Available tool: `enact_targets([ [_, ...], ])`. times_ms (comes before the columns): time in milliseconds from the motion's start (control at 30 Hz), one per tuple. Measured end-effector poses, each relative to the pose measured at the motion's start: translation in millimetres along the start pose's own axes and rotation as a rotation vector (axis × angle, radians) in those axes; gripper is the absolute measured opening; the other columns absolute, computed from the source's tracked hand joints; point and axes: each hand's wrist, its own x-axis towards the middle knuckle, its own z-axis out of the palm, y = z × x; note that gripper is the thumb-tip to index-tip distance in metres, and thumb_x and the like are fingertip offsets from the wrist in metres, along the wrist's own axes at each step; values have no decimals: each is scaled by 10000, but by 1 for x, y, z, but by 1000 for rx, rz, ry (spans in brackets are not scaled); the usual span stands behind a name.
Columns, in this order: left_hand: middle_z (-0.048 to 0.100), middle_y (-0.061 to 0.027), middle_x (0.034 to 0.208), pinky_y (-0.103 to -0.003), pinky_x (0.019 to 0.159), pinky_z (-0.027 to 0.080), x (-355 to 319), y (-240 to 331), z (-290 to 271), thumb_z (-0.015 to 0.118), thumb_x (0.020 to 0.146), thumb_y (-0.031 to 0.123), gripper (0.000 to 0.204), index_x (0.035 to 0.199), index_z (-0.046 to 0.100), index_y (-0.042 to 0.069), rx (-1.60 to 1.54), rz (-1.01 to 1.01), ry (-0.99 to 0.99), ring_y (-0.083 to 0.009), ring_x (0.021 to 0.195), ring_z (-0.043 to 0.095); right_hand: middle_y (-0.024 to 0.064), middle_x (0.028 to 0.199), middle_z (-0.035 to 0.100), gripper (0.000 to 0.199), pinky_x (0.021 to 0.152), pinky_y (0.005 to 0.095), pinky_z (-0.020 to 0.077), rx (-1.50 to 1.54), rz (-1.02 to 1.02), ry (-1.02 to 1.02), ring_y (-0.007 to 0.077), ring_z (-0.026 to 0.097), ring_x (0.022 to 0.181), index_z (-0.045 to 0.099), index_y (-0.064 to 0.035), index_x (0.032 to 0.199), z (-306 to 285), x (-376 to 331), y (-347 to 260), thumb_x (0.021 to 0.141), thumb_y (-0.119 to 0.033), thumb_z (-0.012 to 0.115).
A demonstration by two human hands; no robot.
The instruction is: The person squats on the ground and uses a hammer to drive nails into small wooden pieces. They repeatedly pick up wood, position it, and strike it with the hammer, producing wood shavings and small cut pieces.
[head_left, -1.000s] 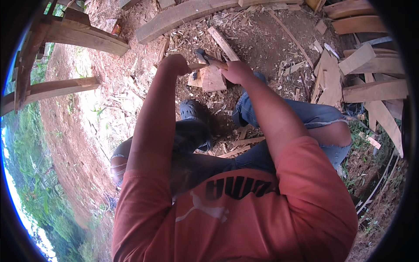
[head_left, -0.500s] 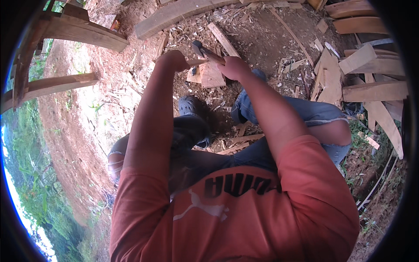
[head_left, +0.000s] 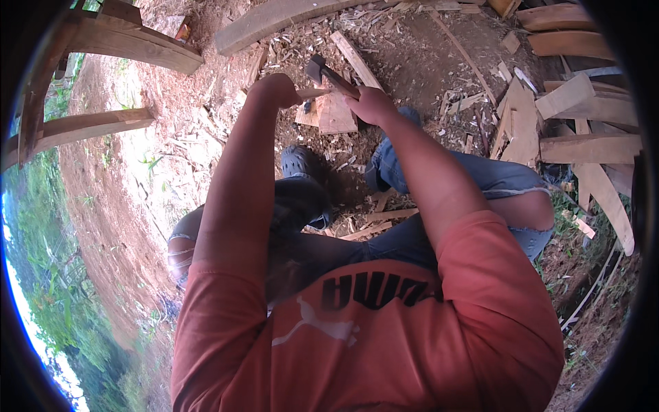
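Observation:
My left hand [head_left: 276, 90] is closed around a pale, narrow piece of wood [head_left: 314, 93], whose thin end sticks out to the right. In my right hand [head_left: 373, 106] is the wooden handle of a hatchet [head_left: 341, 83]; its dark metal head points up and to the left, just beyond the wood piece. Beneath both hands sits a light wooden block [head_left: 336, 118] on the ground, between and ahead of my feet. A small dark object lies beside the block, too small to name.
Wood chips [head_left: 288, 51] litter the dirt. A loose board [head_left: 357, 60] lies behind the block, and a long curved plank [head_left: 274, 24] farther off. Cut boards [head_left: 590, 147] pile up at the right. Beams [head_left: 134, 42] jut in from the left. My shoe [head_left: 299, 162] is near the block.
The hatchet head has lifted slightly and shifted a little right. My left hand keeps its hold on the wood piece, almost in the same place.

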Motion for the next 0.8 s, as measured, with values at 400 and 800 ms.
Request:
enact_targets([
  [400,786,-113,967,-435,900,600,17,-10,11,664,995,539,455,1144,827,141,195,93,5,-267,931,765,209,1225,754,552,1008,494,561,-43,34,-38,377,726,1146,699,-49,1294,-8,-3,-7,978,-499,649],
  [800,797,-108,992,-403,876,612,3,-6,7,717,945,522,458,1172,823,139,56,37,33,-254,902,774,184,1154,768,467,966,511,569,-140,3,1,372,739,1088,723,-81,1217,-11,-10,-13,977,-478,664],
])
